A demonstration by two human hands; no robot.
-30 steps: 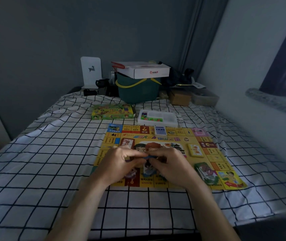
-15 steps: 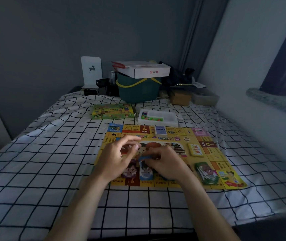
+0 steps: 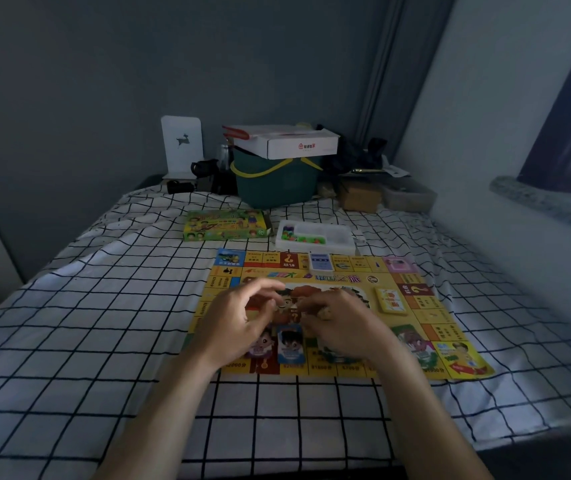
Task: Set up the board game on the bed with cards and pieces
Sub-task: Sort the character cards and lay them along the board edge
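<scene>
**Character cards going down on the board's near edge**

While both hands hover close together over the middle of the yellow square paper game board (image 3: 412, 308), the left hand (image 3: 234, 322) has its fingers loosely spread and holds nothing I can see; the right hand (image 3: 341, 323) is curled, and whether it pinches a card I cannot tell. Just below them a blue-framed character card (image 3: 290, 342) lies flat by the near edge, so dealing cards seems the step in hand. Next probably calls for another card beside it. Beyond, the white plastic tray of small coloured pieces (image 3: 315, 233) and the green cardboard game box (image 3: 225, 225) sit off the far edge; checked sheet (image 3: 86, 323) lies open to the left.
</scene>
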